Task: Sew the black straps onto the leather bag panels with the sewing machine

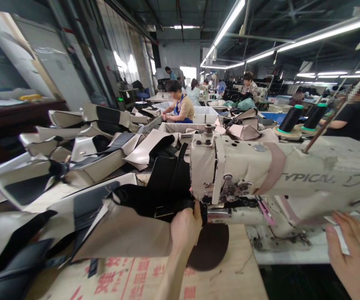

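Observation:
My left hand (184, 227) grips a beige and black leather bag piece (130, 229) along its black edge, close beside the needle area of the sewing machine (245, 166). Some of its fingers are hidden behind the material. Just below the wrist side lies a dark brown rounded flap (213, 246), on the printed wooden board. Over at the right, my right hand (351, 246) has its fingers apart near the machine's base, by a pale edge I cannot make out; nothing is visibly held in it.
Many beige and black leather pieces (105, 166) are heaped on the left. Black thread cones (291, 118) stand behind the machine. The wooden board (230, 283) with red print spans the front. A co-worker (180, 104) sits beyond white bins (205, 113); another person (355, 112) is at right.

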`<state>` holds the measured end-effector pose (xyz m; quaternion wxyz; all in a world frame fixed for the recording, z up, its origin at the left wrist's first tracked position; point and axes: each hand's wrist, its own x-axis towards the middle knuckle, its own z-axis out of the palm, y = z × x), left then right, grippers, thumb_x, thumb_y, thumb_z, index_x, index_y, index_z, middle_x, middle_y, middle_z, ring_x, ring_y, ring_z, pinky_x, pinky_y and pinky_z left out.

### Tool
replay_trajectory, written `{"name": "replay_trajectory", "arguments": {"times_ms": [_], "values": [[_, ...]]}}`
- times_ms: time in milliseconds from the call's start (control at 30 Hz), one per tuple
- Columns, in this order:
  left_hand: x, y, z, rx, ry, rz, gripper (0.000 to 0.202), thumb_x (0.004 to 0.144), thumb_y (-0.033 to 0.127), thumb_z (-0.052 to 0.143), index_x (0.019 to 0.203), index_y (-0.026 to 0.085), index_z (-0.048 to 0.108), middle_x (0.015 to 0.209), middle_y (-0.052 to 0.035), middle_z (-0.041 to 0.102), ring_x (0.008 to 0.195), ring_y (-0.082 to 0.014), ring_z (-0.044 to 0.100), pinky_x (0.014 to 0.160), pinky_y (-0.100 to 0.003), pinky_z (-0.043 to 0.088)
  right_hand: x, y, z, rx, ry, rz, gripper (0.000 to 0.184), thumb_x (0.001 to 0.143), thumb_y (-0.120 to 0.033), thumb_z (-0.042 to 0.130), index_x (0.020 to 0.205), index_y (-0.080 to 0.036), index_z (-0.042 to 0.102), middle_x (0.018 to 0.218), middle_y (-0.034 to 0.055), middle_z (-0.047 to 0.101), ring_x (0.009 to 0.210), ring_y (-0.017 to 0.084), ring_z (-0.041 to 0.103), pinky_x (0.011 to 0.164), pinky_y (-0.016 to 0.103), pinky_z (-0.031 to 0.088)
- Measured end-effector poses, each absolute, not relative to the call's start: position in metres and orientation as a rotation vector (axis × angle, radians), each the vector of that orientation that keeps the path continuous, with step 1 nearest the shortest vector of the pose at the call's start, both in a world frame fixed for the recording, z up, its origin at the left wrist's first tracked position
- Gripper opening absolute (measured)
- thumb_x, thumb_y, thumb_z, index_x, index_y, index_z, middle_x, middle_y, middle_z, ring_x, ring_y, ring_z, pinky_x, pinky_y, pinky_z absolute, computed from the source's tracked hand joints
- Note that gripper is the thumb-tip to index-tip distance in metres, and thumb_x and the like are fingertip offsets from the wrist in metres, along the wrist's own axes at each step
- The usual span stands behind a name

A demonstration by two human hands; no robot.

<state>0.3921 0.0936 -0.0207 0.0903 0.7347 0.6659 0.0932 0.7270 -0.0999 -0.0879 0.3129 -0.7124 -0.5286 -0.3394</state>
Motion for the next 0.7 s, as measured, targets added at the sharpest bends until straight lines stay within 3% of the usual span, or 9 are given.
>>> {"name": "replay_trajectory", "arguments": {"times_ms": [333, 467, 600, 700], "values": [[0.392, 0.092, -0.023, 2.206, 1.984, 0.291, 0.058, 0.090, 0.041, 0.022, 0.070, 0.012, 0.068, 0.068, -0.0155, 0.069, 0.065, -0.0238, 0.066, 0.051, -0.027, 0.035, 0.712, -0.104, -0.139, -1.824, -1.426, -0.879, 0.052, 0.085, -0.026, 0.049, 0.134, -0.016, 0.037, 0.127, 0.0100, 0.048, 0.113, 0.030, 0.048, 0.097, 0.047, 0.038], [0.390, 0.090, -0.023, 2.210, 1.994, 0.308, 0.059, 0.090, 0.042, 0.022, 0.066, 0.012, 0.067, 0.067, -0.0158, 0.069, 0.064, -0.0250, 0.066, 0.051, -0.028, 0.036, 0.718, -0.104, -0.108, -1.842, -1.400, -0.868, 0.051, 0.085, -0.030, 0.048, 0.133, -0.015, 0.039, 0.126, 0.0106, 0.049, 0.115, 0.029, 0.047, 0.099, 0.047, 0.035], [0.390, 0.089, -0.022, 2.221, 1.993, 0.318, 0.058, 0.090, 0.042, 0.022, 0.067, 0.013, 0.067, 0.068, -0.0154, 0.069, 0.065, -0.0255, 0.066, 0.051, -0.028, 0.037, 0.715, -0.108, -0.060, -1.868, -1.363, -0.922, 0.042, 0.088, -0.040, 0.042, 0.121, -0.016, 0.054, 0.113, 0.0098, 0.059, 0.104, 0.028, 0.055, 0.102, 0.051, 0.026], [0.391, 0.090, -0.021, 2.212, 2.001, 0.295, 0.058, 0.090, 0.041, 0.023, 0.065, 0.012, 0.066, 0.068, -0.0161, 0.069, 0.065, -0.0250, 0.066, 0.052, -0.027, 0.037, 0.675, -0.102, -0.046, -1.765, -1.263, -0.905, 0.028, 0.084, -0.033, 0.051, 0.104, -0.018, 0.063, 0.094, 0.0085, 0.066, 0.085, 0.023, 0.061, 0.094, 0.042, 0.036]]}}
